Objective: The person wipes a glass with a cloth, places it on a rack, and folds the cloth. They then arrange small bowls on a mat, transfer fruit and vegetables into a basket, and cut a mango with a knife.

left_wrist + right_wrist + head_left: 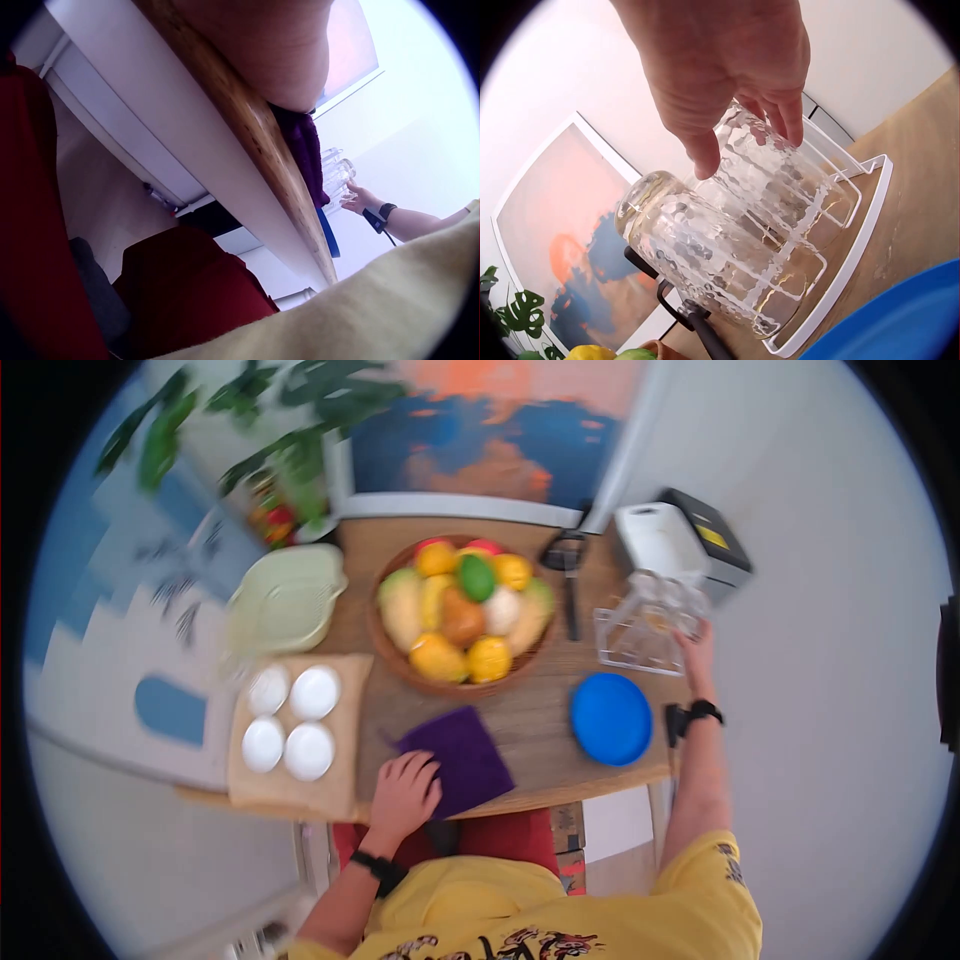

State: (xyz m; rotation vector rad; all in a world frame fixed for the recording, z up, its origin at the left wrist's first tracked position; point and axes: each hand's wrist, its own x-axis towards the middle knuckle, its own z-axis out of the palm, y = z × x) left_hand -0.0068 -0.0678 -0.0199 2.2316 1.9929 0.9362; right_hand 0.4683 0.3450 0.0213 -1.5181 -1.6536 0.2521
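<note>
My right hand [696, 645] grips a clear dimpled drinking glass [769, 176] at the white wire rack [851, 259]. In the right wrist view its thumb lies on one side of the glass and its fingers on the other. The glass is upside down, tilted in this view. Beside it a second upturned glass [705, 255] stands on the rack. My left hand [405, 792] rests on the edge of a folded purple cloth [468, 760], its fingers loosely extended. In the left wrist view the cloth is mostly hidden behind the wrist.
A blue plate [611, 720] lies in front of the rack. A fruit bowl [385, 650] occupies the table's middle. At left, several white round dishes [310, 750] sit on a tan mat [345, 780] below a pale green basin [285, 600]. Behind the rack is a white container [655, 535].
</note>
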